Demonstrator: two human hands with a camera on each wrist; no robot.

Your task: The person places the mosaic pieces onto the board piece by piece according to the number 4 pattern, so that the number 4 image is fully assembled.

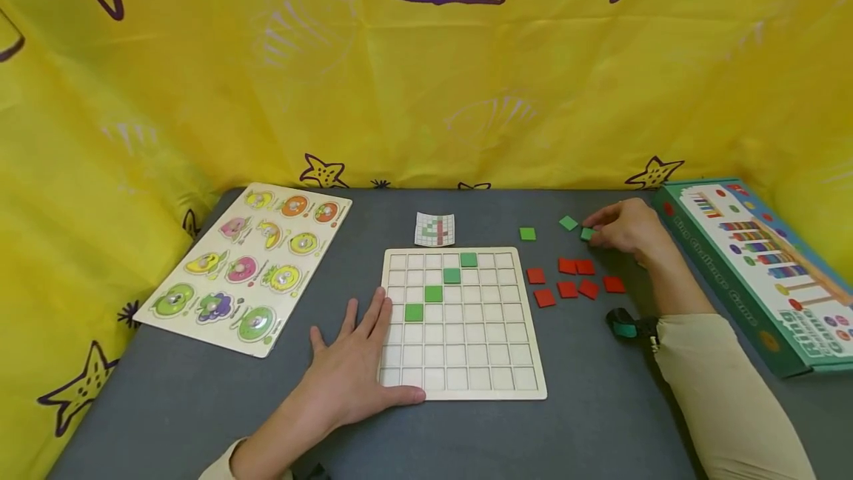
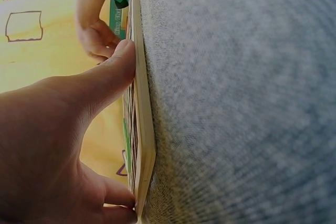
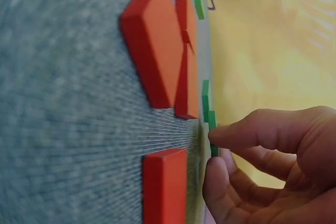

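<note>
A square wooden grid board [image 1: 460,384] lies on the table, with several green tiles [image 1: 433,293] set in a diagonal in its upper left part. My left hand [image 1: 349,376] rests at the board's lower left corner, fingers spread along the left side and thumb on the near edge. To the right of the board, my right hand [image 1: 628,228] pinches a green square tile [image 3: 212,129] between its fingertips. Two other green tiles, one bright [image 1: 527,233] and one beside the hand [image 1: 568,223], lie nearby. A small pattern card [image 1: 435,230] sits just behind the board.
Several red tiles [image 1: 567,290] lie loose between the board and my right forearm. At the left is a wooden fruit puzzle board [image 1: 266,295]. A green game box [image 1: 753,272] stands at the right, close to the right arm. A yellow curtain [image 1: 426,95] hangs behind the grey table [image 1: 586,406].
</note>
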